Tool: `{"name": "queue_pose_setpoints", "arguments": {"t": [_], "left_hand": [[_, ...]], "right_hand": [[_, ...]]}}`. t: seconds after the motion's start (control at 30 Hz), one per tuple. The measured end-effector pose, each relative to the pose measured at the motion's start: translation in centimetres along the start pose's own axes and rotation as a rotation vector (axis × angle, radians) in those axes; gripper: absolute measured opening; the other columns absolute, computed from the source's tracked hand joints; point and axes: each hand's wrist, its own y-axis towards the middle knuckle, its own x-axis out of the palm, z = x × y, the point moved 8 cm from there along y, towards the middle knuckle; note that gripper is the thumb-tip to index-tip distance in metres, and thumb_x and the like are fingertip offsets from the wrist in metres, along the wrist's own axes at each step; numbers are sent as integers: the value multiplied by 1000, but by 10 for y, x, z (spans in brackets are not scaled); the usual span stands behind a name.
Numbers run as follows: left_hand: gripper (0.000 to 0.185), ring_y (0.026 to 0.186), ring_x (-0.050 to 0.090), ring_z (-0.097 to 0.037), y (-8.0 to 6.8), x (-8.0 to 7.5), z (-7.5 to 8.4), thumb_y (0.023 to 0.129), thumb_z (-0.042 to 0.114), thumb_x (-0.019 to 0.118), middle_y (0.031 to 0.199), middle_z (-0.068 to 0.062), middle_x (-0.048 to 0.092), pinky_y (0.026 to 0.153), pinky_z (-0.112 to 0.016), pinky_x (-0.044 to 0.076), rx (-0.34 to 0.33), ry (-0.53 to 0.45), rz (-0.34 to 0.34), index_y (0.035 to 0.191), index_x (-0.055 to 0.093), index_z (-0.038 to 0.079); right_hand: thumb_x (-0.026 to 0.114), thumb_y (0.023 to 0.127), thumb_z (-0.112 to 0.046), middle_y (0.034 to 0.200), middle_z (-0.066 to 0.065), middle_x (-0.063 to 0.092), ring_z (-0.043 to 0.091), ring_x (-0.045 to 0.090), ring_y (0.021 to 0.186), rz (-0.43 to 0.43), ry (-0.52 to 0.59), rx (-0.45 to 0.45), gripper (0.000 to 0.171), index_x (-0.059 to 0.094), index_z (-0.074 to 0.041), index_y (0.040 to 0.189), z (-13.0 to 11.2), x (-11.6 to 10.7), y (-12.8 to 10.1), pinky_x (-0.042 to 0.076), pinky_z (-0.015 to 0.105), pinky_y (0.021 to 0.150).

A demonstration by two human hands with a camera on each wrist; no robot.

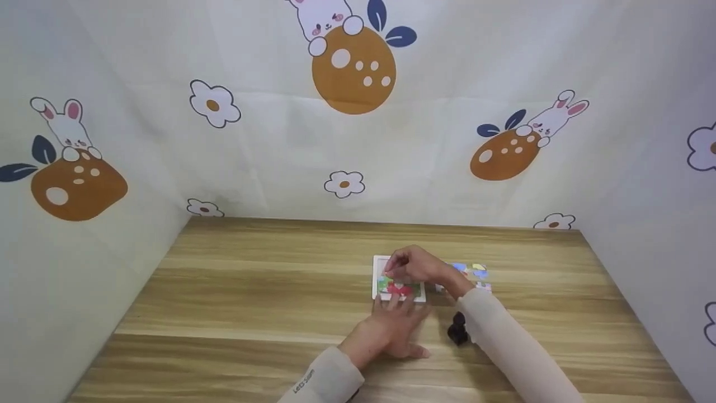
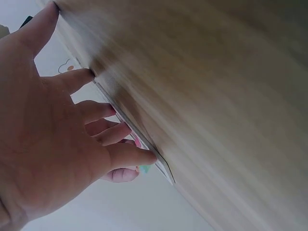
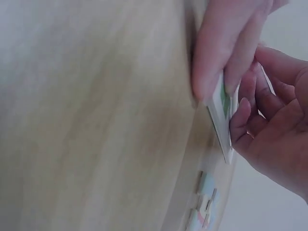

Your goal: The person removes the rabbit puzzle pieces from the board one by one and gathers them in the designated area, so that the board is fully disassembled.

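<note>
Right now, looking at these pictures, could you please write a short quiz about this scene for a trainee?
1. True or false: the left hand lies with straight fingers at the near edge of the puzzle board.
2. Where do the loose puzzle pieces lie? A: left of the board. B: right of the board. C: on the sleeve.
3. What does the right hand pinch above the board?

Key
1. True; its fingers reach the board's edge.
2. B, on the wooden table.
3. A puzzle piece, held between thumb and fingers.
</note>
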Motion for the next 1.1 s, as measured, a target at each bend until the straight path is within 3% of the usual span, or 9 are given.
{"name": "queue_pose_setpoints", "arguments": {"t": [0.27, 0.6, 0.87, 1.1], "left_hand": [[84, 157, 16, -33, -1, -2, 2, 89, 68, 58, 170, -4, 17, 120, -67, 21, 14, -11, 16, 158, 27, 34], [86, 155, 19, -35, -2, -3, 1, 88, 70, 56, 170, -6, 16, 119, -67, 24, 6, 43, 40, 159, 25, 34], [88, 156, 18, -36, -4, -5, 2, 87, 71, 58, 170, -7, 15, 120, -67, 23, 2, 21, 47, 159, 24, 33], [86, 156, 17, -34, -2, -3, 1, 88, 68, 60, 170, -6, 17, 120, -66, 22, 3, 3, 44, 159, 27, 33]], "right_hand": [[69, 94, -14, 94, 3, 71, 10, 60, 84, 78, 33, 87, 14, 71, -2, 101, 9, -30, -21, 52, 27, 78], [69, 94, -10, 94, 10, 72, 8, 61, 79, 105, 1, 54, 15, 71, 2, 102, 25, -55, -59, 53, 24, 70], [69, 93, -10, 95, 10, 72, 7, 60, 79, 59, -1, 70, 16, 69, 4, 101, 44, -59, -86, 53, 21, 71], [70, 91, -6, 95, 13, 72, 10, 59, 83, -2, -55, 60, 10, 69, 3, 95, 50, -51, -96, 49, 18, 75]]}}
